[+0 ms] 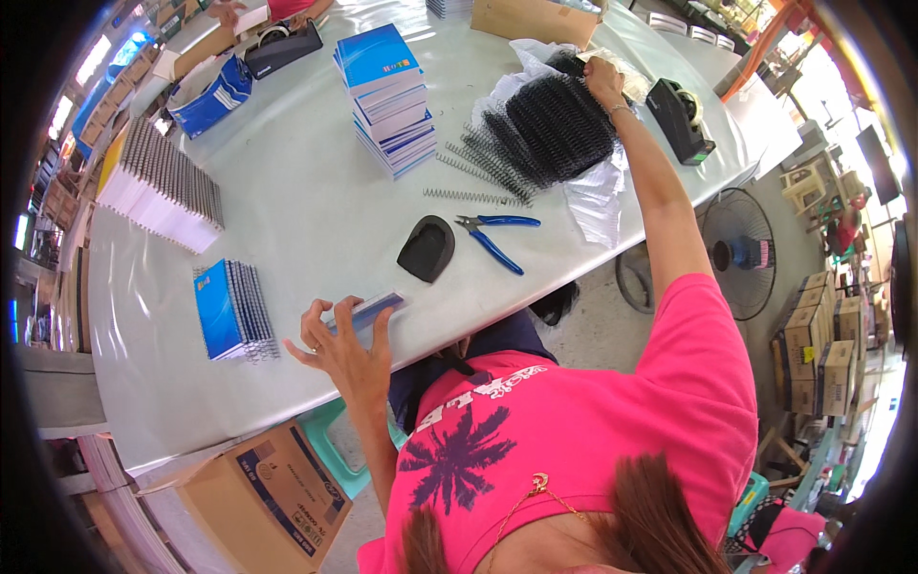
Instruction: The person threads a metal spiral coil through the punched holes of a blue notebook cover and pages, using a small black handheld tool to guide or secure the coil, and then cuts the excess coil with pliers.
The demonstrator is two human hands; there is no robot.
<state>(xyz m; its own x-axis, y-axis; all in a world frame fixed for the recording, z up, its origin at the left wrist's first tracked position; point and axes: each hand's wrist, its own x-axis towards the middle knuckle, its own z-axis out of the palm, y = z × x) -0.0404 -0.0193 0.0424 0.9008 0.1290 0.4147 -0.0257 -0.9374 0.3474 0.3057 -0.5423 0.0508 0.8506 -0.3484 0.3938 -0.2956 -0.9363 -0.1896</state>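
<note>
Rests splayed left hand (350, 348) on flat blue-and-grey piece (368, 314); touches black coils (559, 129) with right hand (604, 84); cannot confirm closed grasp by either.
Head view: locates coils on white wrapping (597, 207), right of blue notebook stack (390, 107). Judged coil-picking step; appears to call next for freeing one without snagging others.

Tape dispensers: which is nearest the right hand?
The dispenser right of the black coils; the other dispenser sits at upper left, by the blue pack.
</note>
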